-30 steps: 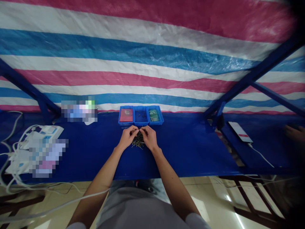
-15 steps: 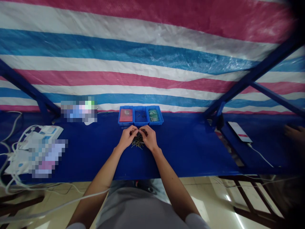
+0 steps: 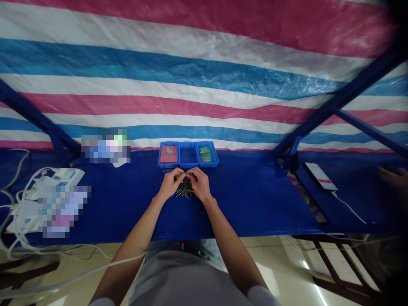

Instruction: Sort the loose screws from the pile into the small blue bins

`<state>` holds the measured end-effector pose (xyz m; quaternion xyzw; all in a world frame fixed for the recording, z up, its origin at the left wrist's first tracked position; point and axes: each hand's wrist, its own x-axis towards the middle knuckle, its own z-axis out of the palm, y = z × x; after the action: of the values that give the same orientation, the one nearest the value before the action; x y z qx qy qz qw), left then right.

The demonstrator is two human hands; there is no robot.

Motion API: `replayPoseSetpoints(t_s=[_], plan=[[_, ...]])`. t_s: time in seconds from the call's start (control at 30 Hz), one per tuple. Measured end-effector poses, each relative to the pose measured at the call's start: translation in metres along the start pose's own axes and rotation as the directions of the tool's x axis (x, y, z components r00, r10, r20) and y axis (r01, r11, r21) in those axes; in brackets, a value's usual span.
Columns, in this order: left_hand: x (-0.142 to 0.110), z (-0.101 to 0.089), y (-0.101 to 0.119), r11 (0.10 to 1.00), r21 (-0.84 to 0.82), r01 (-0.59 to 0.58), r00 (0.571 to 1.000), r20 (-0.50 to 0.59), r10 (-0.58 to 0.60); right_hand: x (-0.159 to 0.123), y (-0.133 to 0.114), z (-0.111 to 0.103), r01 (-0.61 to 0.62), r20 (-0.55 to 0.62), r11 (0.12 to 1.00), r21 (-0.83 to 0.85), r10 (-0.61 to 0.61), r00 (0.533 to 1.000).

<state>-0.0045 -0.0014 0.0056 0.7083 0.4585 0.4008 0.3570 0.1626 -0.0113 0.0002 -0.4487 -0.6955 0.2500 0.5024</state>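
Pile of screw-like pieces (image 3: 184, 191): lying between our hands, spreading bodyward, axes pointing mixed ways, neither hand clearly nearer.
Left hand (image 3: 170, 183), right hand (image 3: 200, 183): curling narrowly; we can't tell if they're holding anything.

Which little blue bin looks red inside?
The left bin is mostly red inside; the middle bin looks blue and the right bin looks green.

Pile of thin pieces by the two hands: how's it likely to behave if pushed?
The pile would probably spread rather than move as one, since its pieces lie loose and crisscrossed. Each piece is likely stiff: those at the near edge look straight, with a metallic tint. Strays may slide easily, as the blue tabletop looks smooth.
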Motion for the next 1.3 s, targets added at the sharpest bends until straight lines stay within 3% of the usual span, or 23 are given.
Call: replayPoseSetpoints(t_s=[0.57, 1.3], plan=[[-0.0005, 0.0001, -0.0021, 1.000, -0.004, -0.008, 1.000, -0.003, 0.008, -0.0001, -0.0002, -0.0018, 0.010, -0.006, 1.000, -0.024, -0.010, 1.000], [0.0000, 0.0006, -0.0008, 1.000, 0.006, -0.022, 0.999, -0.024, 0.022, -0.0001, 0.0025, -0.0009, -0.047, -0.019, 0.975, -0.217, 0.044, 0.999]])
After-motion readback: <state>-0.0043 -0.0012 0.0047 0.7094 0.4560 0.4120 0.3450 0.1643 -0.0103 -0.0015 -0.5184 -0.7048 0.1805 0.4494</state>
